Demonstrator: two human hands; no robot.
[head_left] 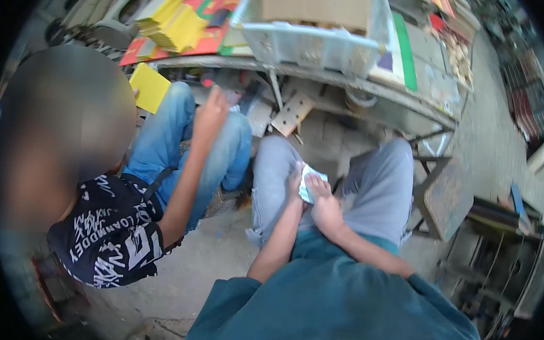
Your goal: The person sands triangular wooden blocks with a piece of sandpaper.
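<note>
Between my knees I hold a small white and pale-blue printed piece, which looks like folded paper or a packet; its exact kind is too small to tell. My left hand grips its left edge, the fingers partly hidden. Across its front lie the bent fingers of my right hand, pressing on it and covering its right part.
A person sits close on my left, holding a yellow sheet, with one hand raised. Ahead stands a low bench with a plastic crate and yellow stacks. A metal stool is at my right.
</note>
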